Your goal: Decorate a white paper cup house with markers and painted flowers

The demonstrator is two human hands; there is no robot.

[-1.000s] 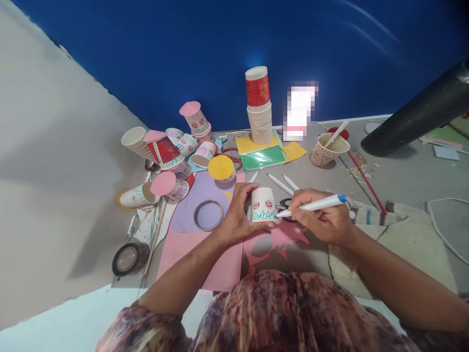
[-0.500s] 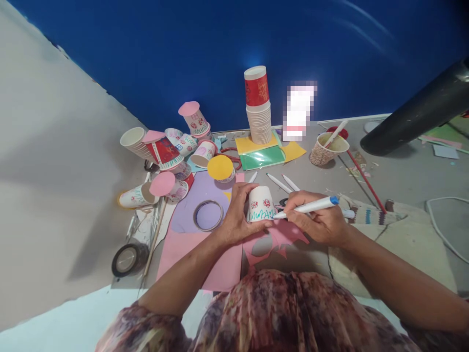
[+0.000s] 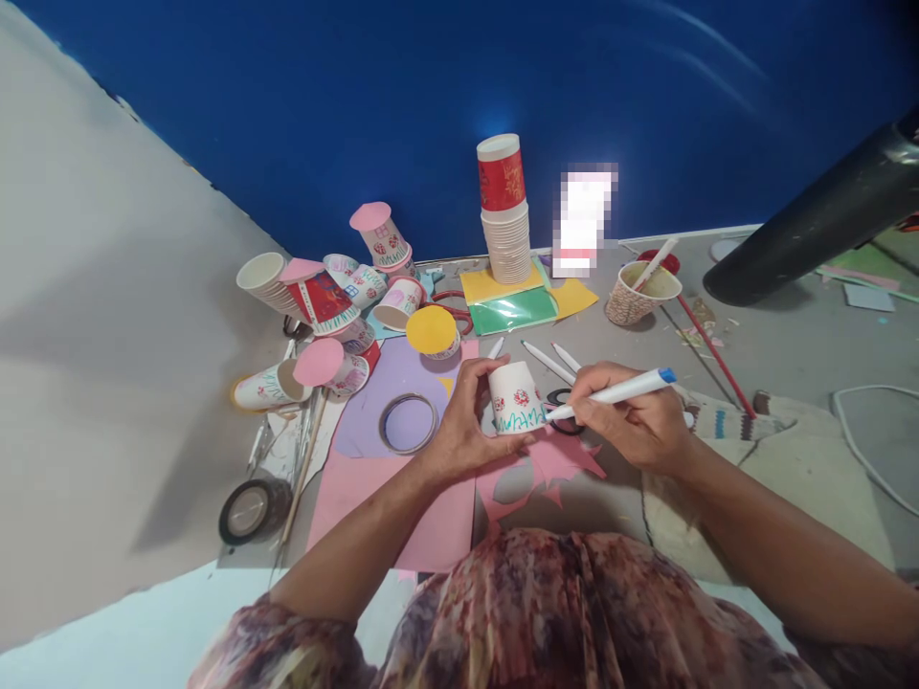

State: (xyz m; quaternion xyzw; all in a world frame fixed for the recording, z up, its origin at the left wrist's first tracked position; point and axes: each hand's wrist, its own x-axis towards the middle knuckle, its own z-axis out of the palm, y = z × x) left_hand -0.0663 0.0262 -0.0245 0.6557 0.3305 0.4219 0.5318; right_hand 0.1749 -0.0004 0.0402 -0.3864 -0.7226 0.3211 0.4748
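My left hand (image 3: 466,421) grips a white paper cup (image 3: 514,388), held upside down with its rim toward me. Red flower-like marks and a wavy blue-green line run round the cup's side. In my right hand (image 3: 636,421) is a white marker (image 3: 617,390) with a blue end, its tip touching or very close to the cup's right edge near the rim. Pink paper scraps (image 3: 546,469) lie under the cup. Behind it are more markers (image 3: 547,362) and dark scissor handles (image 3: 567,411), partly hidden by my hands.
Several decorated cups (image 3: 330,364) crowd the left side. A tape roll (image 3: 408,423) lies on purple paper (image 3: 359,411). A tall cup stack (image 3: 506,239) stands at the back by green and yellow sheets (image 3: 513,311). To the right are a patterned cup (image 3: 636,304) and a black pipe (image 3: 811,220).
My right hand and the marker have shifted slightly right and up along the cup's rim. The cup has turned and tilted a little in my left hand.
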